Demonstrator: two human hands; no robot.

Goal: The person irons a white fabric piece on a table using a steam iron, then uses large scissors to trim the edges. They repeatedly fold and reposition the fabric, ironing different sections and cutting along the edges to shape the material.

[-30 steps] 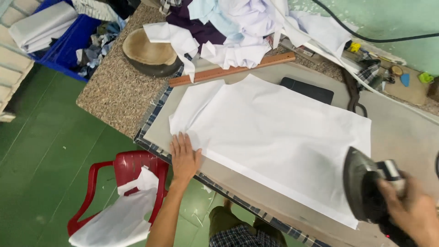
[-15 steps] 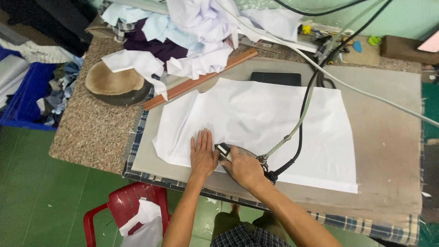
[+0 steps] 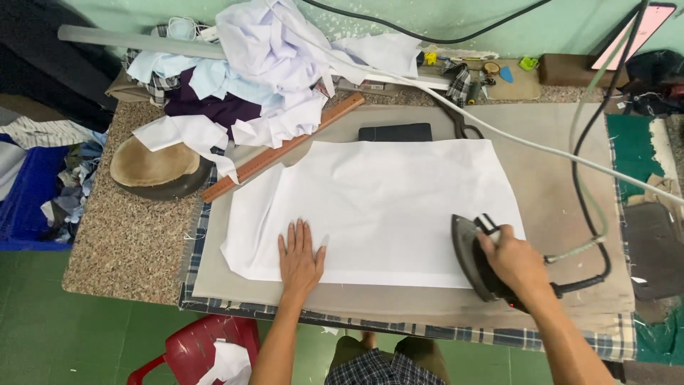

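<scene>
A large white cloth panel (image 3: pixel 385 199) lies flat on a beige padded pressing board (image 3: pixel 556 185). My left hand (image 3: pixel 300 258) rests palm down, fingers spread, on the cloth's near left part. My right hand (image 3: pixel 511 261) grips the handle of a dark electric iron (image 3: pixel 470 255), which stands at the cloth's near right corner. The iron's cord and hose (image 3: pixel 586 178) loop up to the right.
A long wooden ruler (image 3: pixel 285 147) lies at the cloth's far left edge beside a heap of garments (image 3: pixel 263 64). A flat black pad (image 3: pixel 395 132) lies behind the cloth. A round padded block (image 3: pixel 153 167) sits on the speckled counter; a red plastic chair (image 3: pixel 206 349) stands below.
The iron has slid from beside my left hand to the cloth's right end. My left hand stays flat on the cloth. The view has shifted to show more of the board's right.
</scene>
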